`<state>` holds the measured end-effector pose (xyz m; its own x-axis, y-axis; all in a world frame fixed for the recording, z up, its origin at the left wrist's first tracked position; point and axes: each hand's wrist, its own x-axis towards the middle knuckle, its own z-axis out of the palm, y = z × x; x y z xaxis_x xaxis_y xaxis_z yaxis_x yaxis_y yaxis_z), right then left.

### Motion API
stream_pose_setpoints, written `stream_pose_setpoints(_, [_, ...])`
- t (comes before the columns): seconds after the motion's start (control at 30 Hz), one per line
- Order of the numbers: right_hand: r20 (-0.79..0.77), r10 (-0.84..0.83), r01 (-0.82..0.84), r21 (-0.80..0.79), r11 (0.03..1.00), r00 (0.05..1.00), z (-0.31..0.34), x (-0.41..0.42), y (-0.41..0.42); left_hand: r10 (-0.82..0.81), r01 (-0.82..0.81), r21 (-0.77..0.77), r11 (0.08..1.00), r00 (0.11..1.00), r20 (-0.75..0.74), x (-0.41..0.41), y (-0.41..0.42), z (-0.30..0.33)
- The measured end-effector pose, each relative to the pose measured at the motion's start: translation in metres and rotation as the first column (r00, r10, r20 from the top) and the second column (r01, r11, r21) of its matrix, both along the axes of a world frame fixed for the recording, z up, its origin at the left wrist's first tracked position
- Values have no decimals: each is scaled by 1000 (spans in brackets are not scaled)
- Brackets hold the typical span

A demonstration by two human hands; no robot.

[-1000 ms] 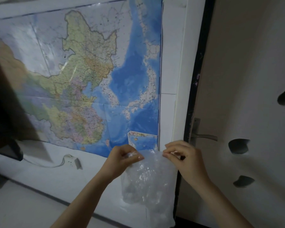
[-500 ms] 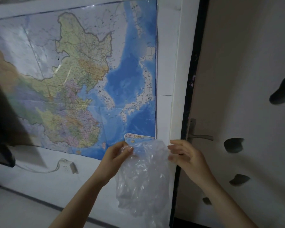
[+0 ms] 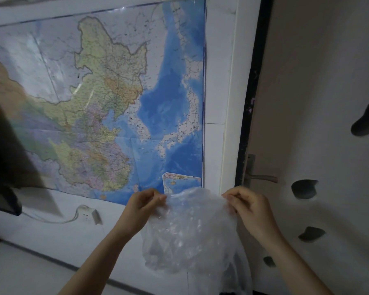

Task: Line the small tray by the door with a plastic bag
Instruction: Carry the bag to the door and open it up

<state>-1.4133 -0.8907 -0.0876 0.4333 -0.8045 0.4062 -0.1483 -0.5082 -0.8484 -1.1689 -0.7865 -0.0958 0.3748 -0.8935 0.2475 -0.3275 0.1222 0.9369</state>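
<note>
A crumpled clear plastic bag hangs in front of me, held up by its top edge. My left hand pinches the bag's upper left corner between thumb and fingers. My right hand pinches the upper right corner, and the top edge is stretched between the two hands. The bag's lower part droops down toward the bottom of the view. No tray is in view.
A large wall map fills the left wall. Below it a white wall socket carries a cable. To the right, past the dark frame, stands a door with a metal handle and several dark hooks.
Both hands have drawn apart again, spreading the bag's top edge wider. The right hand has closed back onto the bag's corner after loosening half a second ago.
</note>
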Motion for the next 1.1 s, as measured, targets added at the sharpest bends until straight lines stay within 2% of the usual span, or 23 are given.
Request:
stream_pose_setpoints(0.1, [22, -40, 40, -5, 999, 999, 4, -4, 3, 76, -75, 18, 997, 994, -83, 6, 5, -2])
stream_pose_setpoints(0.23, [24, -5, 5, 21, 1000, 1000, 12, 5, 15, 84, -84, 14, 996, 996, -35, 0, 4, 6])
stream_pose_setpoints(0.37, [-173, 152, -169, -88, 982, 973, 13, 29, 37, 82, -81, -22, 996, 996, 30, -14, 2, 13])
stream_pose_setpoints(0.47, [-293, 125, -199, -239, 950, 948, 8, 45, 42, 42, -39, -43, 998, 997, 61, -23, 4, 11])
stream_pose_setpoints(0.57, [-315, 81, -158, -227, 961, 946, 8, 48, 36, -59, 62, -61, 996, 997, 41, -26, 6, 8])
stream_pose_setpoints(0.67, [-367, 57, -133, -184, 974, 928, 6, 43, 30, -80, 80, -71, 994, 997, -3, -23, 7, 6])
stream_pose_setpoints(0.77, [-288, 60, -95, -109, 989, 956, 3, 37, 25, -84, 81, -63, 995, 996, -44, -15, 11, 6])
stream_pose_setpoints(0.9, [-171, 42, -48, -29, 998, 984, 3, 25, 13, -189, 183, 150, 972, 981, 30, 2, 23, -3])
stream_pose_setpoints(0.97, [-136, 53, -52, 12, 999, 989, 5, 18, 8, -194, 167, 228, 959, 976, 103, 9, 29, -9])
stream_pose_setpoints(1.1, [-110, 62, -59, 27, 998, 992, 8, 7, -1, -151, 113, 217, 970, 974, 168, 14, 28, -9])
